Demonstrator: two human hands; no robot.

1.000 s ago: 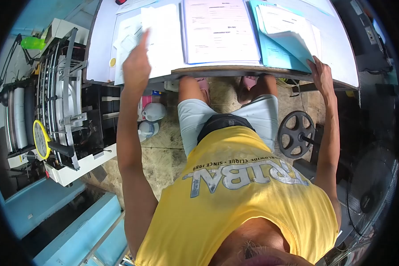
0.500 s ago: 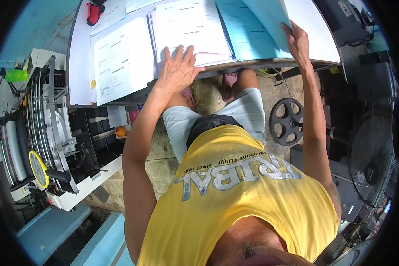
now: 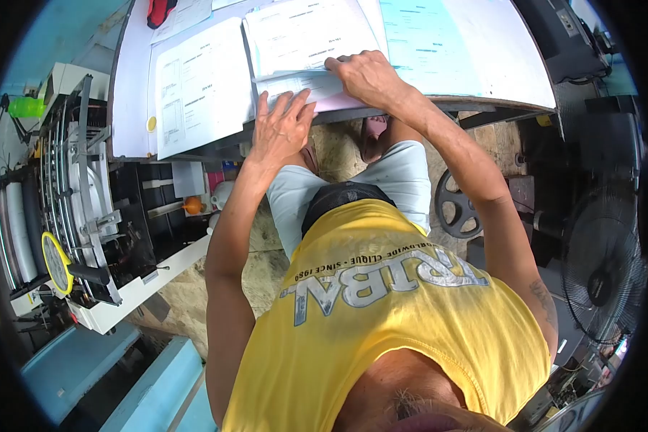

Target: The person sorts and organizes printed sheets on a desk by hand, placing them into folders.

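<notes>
A middle stack of printed forms (image 3: 306, 36) lies at the front of the white table. My right hand (image 3: 371, 79) has its fingers closed on the lifted near edge of the top white sheet, by its right corner. Some blue shows under that edge. My left hand (image 3: 284, 129) rests with fingers spread on the stack's near left corner, over white and pink sheets. To its left lies another pile of white forms (image 3: 198, 86). Light blue forms (image 3: 428, 47) lie to the right of the middle stack, beyond my right hand.
A red and black object (image 3: 160, 12) sits at the table's far left, and a yellow disc (image 3: 151, 124) near its left edge. Machinery with metal rollers (image 3: 68, 165) stands at left. A black handwheel (image 3: 459, 205) and a standing fan (image 3: 601, 277) are at right.
My right hand has let go of the raised blue sheet and moved left to the middle stack's near edge. The blue forms now lie flat. My left hand has shifted slightly down.
</notes>
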